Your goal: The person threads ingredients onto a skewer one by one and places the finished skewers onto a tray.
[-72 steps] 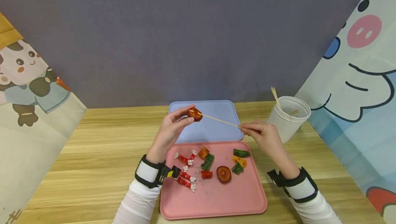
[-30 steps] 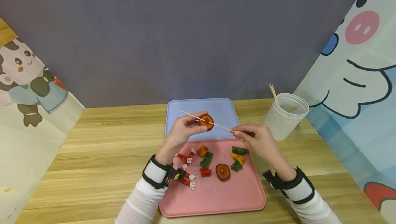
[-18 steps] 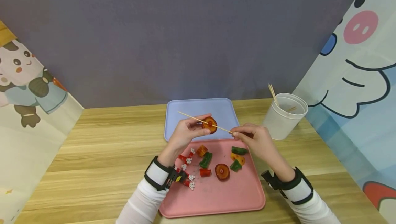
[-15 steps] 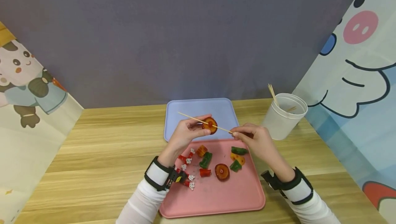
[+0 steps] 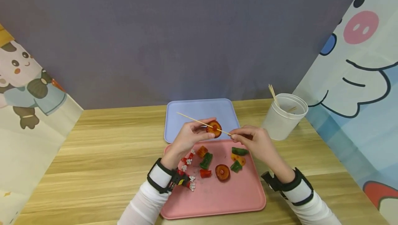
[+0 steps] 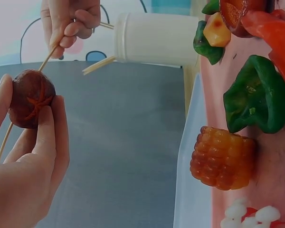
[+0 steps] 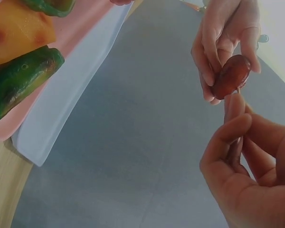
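Observation:
My left hand [image 5: 190, 138] grips a brown toy mushroom [image 5: 214, 134] between thumb and fingers, above the rear edge of the pink tray [image 5: 214, 202]. A thin bamboo skewer [image 5: 192, 118] runs through the mushroom, its free end sticking out well past it on the left. My right hand [image 5: 255, 143] pinches the skewer's other end, a short way from the mushroom. In the left wrist view, star-like cuts mark the cap of the mushroom [image 6: 26, 90]. A second mushroom [image 5: 222, 172] lies on the pink tray.
Around that second mushroom lie a corn piece [image 5: 202, 151], green pepper pieces [image 5: 206, 161], a yellow piece [image 5: 238, 159], a red piece [image 5: 205, 173] and red-and-white pieces. Behind is a blue tray [image 5: 183, 109]. A white bucket [image 5: 280, 123] with skewers stands at right.
The mushroom has slid along the skewer toward my right hand, so much more skewer sticks out on the left. My left hand has moved right, nearer my right hand.

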`<state>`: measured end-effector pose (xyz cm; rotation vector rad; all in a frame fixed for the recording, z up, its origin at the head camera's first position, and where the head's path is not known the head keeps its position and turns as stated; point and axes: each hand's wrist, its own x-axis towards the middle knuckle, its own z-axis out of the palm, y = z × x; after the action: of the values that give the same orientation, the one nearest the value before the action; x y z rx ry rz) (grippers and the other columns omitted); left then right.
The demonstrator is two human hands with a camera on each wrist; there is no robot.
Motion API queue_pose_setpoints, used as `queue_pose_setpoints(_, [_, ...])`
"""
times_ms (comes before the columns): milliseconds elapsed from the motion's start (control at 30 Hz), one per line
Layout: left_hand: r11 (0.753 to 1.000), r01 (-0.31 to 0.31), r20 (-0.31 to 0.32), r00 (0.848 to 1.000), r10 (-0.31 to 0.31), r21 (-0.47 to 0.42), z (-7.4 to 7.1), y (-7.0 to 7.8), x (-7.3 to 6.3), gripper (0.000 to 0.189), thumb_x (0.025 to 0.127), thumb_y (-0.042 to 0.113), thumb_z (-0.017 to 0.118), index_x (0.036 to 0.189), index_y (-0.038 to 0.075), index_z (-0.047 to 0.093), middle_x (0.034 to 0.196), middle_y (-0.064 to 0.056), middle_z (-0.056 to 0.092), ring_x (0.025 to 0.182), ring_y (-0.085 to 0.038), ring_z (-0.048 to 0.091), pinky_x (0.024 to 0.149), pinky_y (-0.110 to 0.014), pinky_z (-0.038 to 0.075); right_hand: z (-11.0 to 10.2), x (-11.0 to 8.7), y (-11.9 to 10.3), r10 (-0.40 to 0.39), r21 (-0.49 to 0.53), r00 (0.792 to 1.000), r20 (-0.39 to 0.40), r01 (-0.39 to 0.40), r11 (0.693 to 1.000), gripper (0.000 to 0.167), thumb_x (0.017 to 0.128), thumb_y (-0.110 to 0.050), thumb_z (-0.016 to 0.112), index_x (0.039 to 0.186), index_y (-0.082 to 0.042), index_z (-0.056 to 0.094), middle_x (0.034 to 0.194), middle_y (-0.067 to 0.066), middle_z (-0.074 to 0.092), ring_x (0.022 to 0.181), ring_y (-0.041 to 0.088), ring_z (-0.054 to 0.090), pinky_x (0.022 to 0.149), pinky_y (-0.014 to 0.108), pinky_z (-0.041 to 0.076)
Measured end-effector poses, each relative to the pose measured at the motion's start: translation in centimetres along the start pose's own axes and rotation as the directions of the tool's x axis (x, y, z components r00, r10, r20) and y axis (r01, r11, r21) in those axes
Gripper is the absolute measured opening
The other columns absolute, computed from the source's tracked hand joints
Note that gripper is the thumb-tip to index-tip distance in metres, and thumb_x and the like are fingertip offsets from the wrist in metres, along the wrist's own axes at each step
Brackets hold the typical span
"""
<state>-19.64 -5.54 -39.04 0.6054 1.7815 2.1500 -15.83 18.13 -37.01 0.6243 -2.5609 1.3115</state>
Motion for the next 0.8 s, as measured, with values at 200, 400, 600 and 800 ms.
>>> queue_pose_setpoints(200, [1.000,0.012,0.039,0.999,-0.012,0.007,0.3,-0.5,-0.2,0.053,0.083,0.008,0.072,0.132,-0.001,0.054,0.131,-0.012,0.059,0.105,-0.017,0.064,0.085,-0.027,0.054,0.1,-0.2,-0.2,0.015,0.034,0.999,0.031,-0.016,0.999,0.013,0.087,-0.015,0.068,0.096,-0.011,0.075,0.088,0.003,0.072,0.070,0.010,0.068,0.060,0.025,0.056])
queue_pose_setpoints(400, [1.000,0.011,0.053,0.999,-0.011,-0.006,0.8,-0.6,-0.1,0.053,0.081,0.015,0.075,0.130,0.005,0.058,0.130,-0.011,0.060,0.107,-0.018,0.064,0.085,-0.027,0.054,0.3,-0.2,-0.4,0.008,0.034,1.000,0.024,-0.008,0.999,0.012,0.087,-0.013,0.068,0.096,-0.010,0.075,0.089,0.004,0.072,0.070,0.010,0.069,0.061,0.024,0.056])
queue_pose_setpoints(600, [1.000,0.008,0.053,0.999,-0.008,-0.004,1.1,-0.8,-0.1,0.052,0.080,0.013,0.075,0.129,0.005,0.058,0.131,-0.015,0.058,0.108,-0.018,0.064,0.084,-0.026,0.054,0.3,-0.2,-0.5,0.014,0.029,1.000,0.023,-0.015,0.999,0.012,0.086,-0.012,0.068,0.096,-0.009,0.075,0.088,0.004,0.072,0.070,0.011,0.069,0.060,0.025,0.056])
queue_pose_setpoints(800, [1.000,-0.002,0.060,0.998,0.000,0.031,1.2,-0.9,0.2,0.052,0.082,0.012,0.074,0.130,0.006,0.057,0.131,-0.013,0.059,0.106,-0.017,0.064,0.084,-0.026,0.054,0.2,-0.1,-0.5,0.025,-0.001,1.000,0.004,-0.025,1.000,0.011,0.086,-0.013,0.069,0.094,-0.009,0.075,0.087,0.005,0.073,0.069,0.012,0.070,0.059,0.023,0.056])
